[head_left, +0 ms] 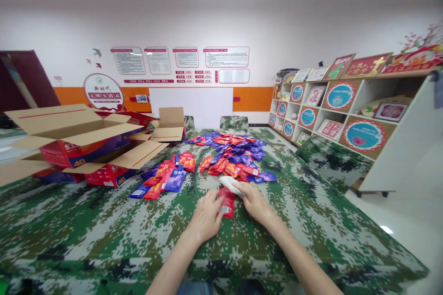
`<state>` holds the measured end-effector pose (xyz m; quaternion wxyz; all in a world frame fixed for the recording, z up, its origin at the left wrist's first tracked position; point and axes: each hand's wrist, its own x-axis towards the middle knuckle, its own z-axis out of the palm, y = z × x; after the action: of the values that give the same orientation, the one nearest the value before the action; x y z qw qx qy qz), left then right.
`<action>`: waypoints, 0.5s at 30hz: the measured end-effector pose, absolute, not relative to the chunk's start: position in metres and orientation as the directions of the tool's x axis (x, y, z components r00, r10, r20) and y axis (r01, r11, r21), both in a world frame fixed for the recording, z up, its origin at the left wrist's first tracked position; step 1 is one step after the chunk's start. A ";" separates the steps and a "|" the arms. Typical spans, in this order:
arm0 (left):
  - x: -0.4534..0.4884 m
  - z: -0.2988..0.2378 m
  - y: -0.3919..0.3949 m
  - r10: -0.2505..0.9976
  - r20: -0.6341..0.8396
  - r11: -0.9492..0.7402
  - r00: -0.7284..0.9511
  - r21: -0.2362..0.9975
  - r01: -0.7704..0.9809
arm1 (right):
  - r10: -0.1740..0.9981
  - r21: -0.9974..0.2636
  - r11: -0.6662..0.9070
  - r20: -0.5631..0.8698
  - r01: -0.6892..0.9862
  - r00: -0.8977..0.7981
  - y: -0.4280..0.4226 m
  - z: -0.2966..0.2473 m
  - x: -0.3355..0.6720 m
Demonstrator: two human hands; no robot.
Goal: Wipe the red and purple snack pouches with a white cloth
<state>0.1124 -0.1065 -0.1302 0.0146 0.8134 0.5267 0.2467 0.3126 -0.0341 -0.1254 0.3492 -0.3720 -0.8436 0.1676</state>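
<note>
My left hand (206,216) rests on the camouflage tablecloth (104,230) with its fingers closed on the left edge of a red packet (227,203). My right hand (254,202) grips the packet's upper right side and pinches a white flat piece (229,183) that sticks out at its top. Just beyond lies a small heap of red and blue packets (166,177) to the left. A larger heap of packets (232,154) spreads across the middle of the table.
Open cardboard boxes (79,140) with red printed sides stand at the table's left, and a smaller open box (170,125) sits behind them. White shelves (349,115) with framed pictures line the right wall. Two camouflage chair backs (234,122) stand at the far end.
</note>
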 end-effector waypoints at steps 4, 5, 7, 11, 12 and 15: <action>0.112 -0.137 -0.110 0.836 0.302 -0.544 0.458 0.342 0.767 | 0.704 -0.430 0.705 0.330 0.564 -0.629 -0.052 -0.130 0.290; 0.111 -0.141 -0.109 0.841 0.290 -0.538 0.457 0.361 0.762 | 0.713 -0.406 0.695 0.282 0.593 -0.642 -0.052 -0.135 0.286; 0.108 -0.148 -0.105 0.838 0.291 -0.544 0.462 0.379 0.748 | 0.734 -0.363 0.674 0.234 0.644 -0.637 -0.044 -0.145 0.281; 0.105 -0.155 -0.097 0.808 0.313 -0.587 0.499 0.356 0.727 | 0.759 -0.303 0.651 0.249 0.696 -0.601 -0.014 -0.152 0.273; 0.104 -0.155 -0.096 0.805 0.314 -0.591 0.503 0.349 0.728 | 0.772 -0.287 0.636 0.243 0.716 -0.588 -0.006 -0.151 0.271; 0.105 -0.154 -0.095 0.809 0.309 -0.584 0.499 0.338 0.738 | 0.803 -0.252 0.596 0.205 0.763 -0.560 0.012 -0.142 0.265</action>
<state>0.1052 -0.0953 -0.1543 0.0806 0.8620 0.4488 0.2215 0.2647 0.0120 -0.1424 0.1503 -0.4445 -0.8805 0.0671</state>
